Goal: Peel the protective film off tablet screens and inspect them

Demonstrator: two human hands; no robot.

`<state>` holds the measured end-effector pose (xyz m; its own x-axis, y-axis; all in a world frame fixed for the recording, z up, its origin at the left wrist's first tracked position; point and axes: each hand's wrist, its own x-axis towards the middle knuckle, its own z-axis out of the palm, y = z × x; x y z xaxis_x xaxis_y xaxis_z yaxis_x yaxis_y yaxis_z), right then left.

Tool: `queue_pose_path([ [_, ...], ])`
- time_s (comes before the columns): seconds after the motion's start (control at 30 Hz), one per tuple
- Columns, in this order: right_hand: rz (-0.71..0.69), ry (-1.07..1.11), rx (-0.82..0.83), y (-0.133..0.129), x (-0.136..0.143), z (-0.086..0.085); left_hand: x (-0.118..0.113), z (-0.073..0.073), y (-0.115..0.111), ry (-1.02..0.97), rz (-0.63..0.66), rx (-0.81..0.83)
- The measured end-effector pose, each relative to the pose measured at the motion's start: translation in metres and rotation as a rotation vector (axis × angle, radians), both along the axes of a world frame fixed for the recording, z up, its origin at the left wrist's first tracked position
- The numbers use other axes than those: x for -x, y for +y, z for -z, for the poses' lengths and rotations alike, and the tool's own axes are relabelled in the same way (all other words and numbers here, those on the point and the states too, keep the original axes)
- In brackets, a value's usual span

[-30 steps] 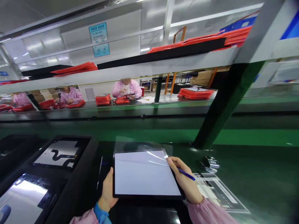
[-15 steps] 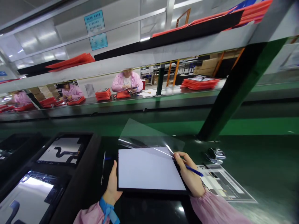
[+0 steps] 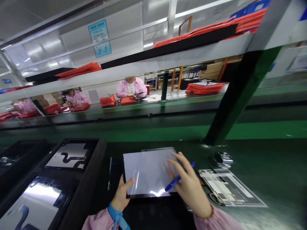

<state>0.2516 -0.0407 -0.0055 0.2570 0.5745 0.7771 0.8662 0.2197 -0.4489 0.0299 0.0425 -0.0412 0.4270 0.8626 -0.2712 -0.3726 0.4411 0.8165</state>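
Note:
A tablet-sized display panel (image 3: 146, 172) with a white face and dark border is in front of me. My left hand (image 3: 121, 194) grips its lower left corner, thumb on the face and fingers underneath. Over the panel's right side is my right hand (image 3: 188, 183), with a blue pen (image 3: 173, 183) held across its fingers. Its fingertips are spread and blurred, so whether they touch the face I cannot tell. A clear film (image 3: 158, 149) lies over the panel, its edge sticking out past the top, with glare on it.
Black foam trays (image 3: 90, 169) with display panels stand at left. Another pen (image 3: 109, 174) lies beside them. At right are a metal object (image 3: 223, 159), a bare panel assembly (image 3: 233, 188) and a slanted post (image 3: 236, 99). Across the bench, co-workers (image 3: 131, 88) sit by red packets (image 3: 107, 100).
The clear film, raised from the panel before, has come down over it. My right hand has moved left over the panel with the pen. My left thumb now rests on the face.

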Motion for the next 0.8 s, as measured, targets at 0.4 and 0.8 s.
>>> queue_pose_path([
  [0.4, -0.403, -0.514, 0.159, 0.008, 0.063, 0.023, -0.002, 0.018, 0.004, -0.187, 0.029, -0.157],
  [0.8, 0.045, 0.237, -0.087, -0.012, -0.039, 0.026, 0.003, 0.029, 0.010, -0.173, -0.062, 0.096],
])
